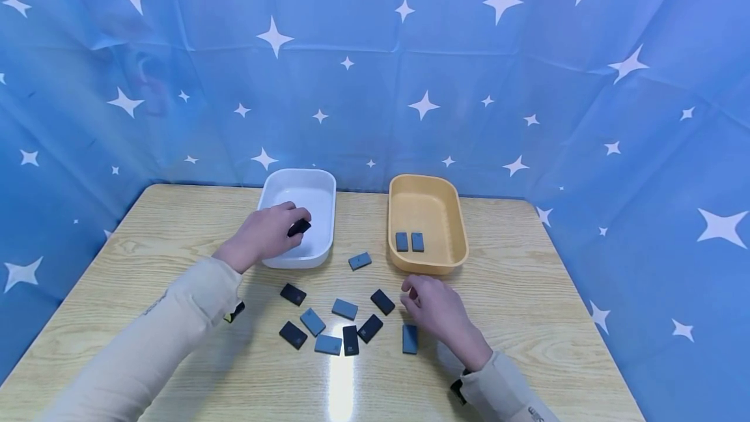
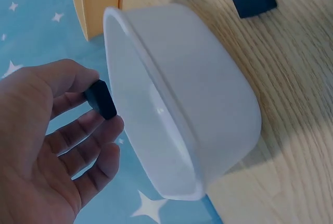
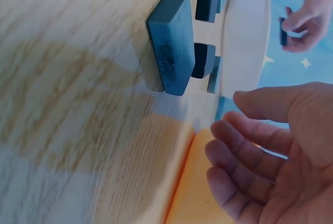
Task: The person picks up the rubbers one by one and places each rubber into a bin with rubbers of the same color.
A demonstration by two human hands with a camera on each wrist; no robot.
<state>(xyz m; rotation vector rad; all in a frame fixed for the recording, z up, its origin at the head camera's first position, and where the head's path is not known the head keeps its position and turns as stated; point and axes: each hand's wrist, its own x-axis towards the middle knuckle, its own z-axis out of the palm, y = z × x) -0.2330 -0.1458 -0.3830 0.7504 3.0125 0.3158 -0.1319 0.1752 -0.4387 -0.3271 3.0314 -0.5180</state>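
Note:
My left hand (image 1: pixel 271 230) pinches a small black rectangular block (image 2: pixel 101 99) between thumb and fingers, over the near-left side of the white bin (image 1: pixel 319 239). In the left wrist view the block is beside the bin's rim. Loosely curled and holding nothing, my right hand (image 1: pixel 436 305) hovers just in front of the tan bin (image 1: pixel 459 246). Below it on the table lies a blue-grey block (image 1: pixel 409 339), with a black block (image 1: pixel 383 302) to its left. Two blue-grey blocks (image 1: pixel 401 241) lie side by side in the tan bin.
Several black and blue-grey blocks (image 1: pixel 345 309) are scattered over the middle of the wooden table (image 1: pixel 504 266). One blue-grey block (image 1: pixel 360 261) lies between the bins. A blue curtain with white stars (image 1: pixel 375 83) hangs behind the table's back edge.

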